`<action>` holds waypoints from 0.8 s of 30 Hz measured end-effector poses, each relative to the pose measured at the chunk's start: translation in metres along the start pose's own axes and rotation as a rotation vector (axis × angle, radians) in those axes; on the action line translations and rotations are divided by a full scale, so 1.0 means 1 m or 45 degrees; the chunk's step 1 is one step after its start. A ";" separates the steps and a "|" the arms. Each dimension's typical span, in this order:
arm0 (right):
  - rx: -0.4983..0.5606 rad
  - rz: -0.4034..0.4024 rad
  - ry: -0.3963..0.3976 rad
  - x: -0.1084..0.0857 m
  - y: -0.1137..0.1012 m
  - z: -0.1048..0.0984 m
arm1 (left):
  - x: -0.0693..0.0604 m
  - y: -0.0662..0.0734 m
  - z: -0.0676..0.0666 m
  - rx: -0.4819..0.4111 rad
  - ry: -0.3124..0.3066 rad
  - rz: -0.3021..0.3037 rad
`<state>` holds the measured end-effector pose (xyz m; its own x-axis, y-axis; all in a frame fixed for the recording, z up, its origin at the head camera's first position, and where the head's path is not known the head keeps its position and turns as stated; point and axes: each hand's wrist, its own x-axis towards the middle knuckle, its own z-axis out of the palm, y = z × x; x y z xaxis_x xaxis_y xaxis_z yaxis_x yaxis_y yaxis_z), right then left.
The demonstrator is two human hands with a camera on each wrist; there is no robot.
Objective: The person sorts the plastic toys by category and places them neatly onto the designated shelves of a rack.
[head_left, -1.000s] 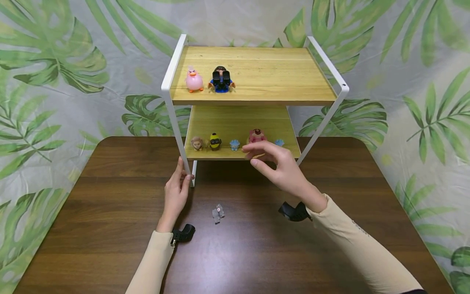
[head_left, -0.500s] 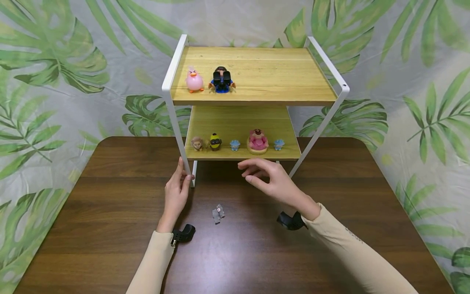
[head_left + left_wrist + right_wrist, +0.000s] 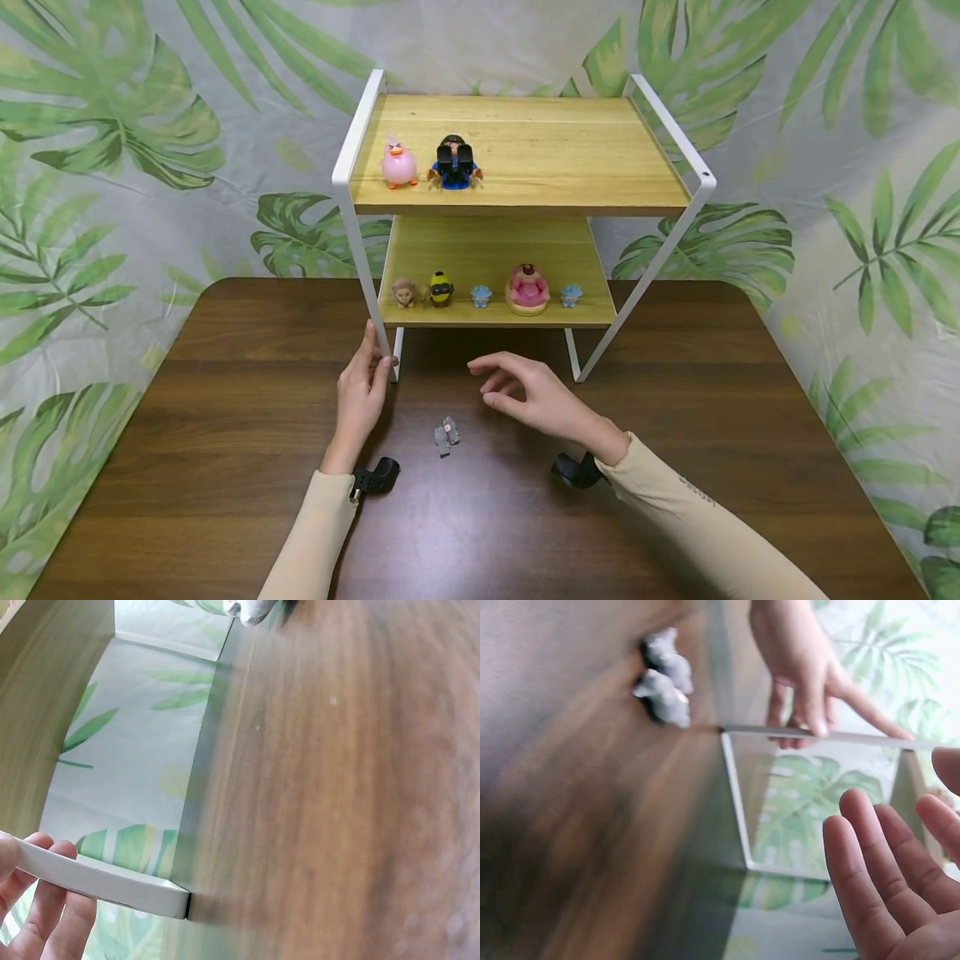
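At the front left corner of a two-tier shelf, my left hand (image 3: 362, 400) holds the white shelf leg (image 3: 105, 883), thumb on one side and fingers on the other. My right hand (image 3: 536, 396) hovers in front of the lower tier, fingers loosely bent and holding nothing. In the right wrist view its fingers (image 3: 889, 874) are spread apart from anything. A small grey figurine (image 3: 446, 436) lies on the brown table between the hands, nearer the left one. The right wrist view shows the grey figurine (image 3: 665, 679) blurred, its kind unclear.
On the lower tier (image 3: 487, 242) stand a lion-like figure (image 3: 403, 292), a yellow-black figure (image 3: 440, 289), two blue figures (image 3: 481, 296) and a pink bear (image 3: 528, 290). The upper tier (image 3: 570, 150) bears a pink bird (image 3: 399, 164) and a blue figure with black binoculars (image 3: 454, 163).
My right hand has come down and left from in front of the pink bear, toward the table, uncovering the bear. The left hand stays on the shelf leg.
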<state>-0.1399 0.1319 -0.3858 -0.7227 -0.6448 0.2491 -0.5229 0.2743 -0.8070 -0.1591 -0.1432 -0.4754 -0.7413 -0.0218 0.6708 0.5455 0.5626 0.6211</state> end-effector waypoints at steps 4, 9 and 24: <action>-0.001 0.060 -0.054 -0.001 0.007 0.010 | 0.000 0.000 0.000 -0.005 0.000 0.001; 0.017 0.110 -0.103 -0.003 0.015 0.021 | 0.000 -0.001 0.000 -0.016 -0.006 -0.001; -0.002 0.204 -0.200 -0.004 0.029 0.049 | 0.000 -0.001 0.001 -0.007 0.008 -0.004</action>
<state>-0.1302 0.1072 -0.4368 -0.7171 -0.6963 0.0310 -0.4078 0.3831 -0.8288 -0.1594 -0.1427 -0.4765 -0.7403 -0.0288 0.6716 0.5456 0.5580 0.6253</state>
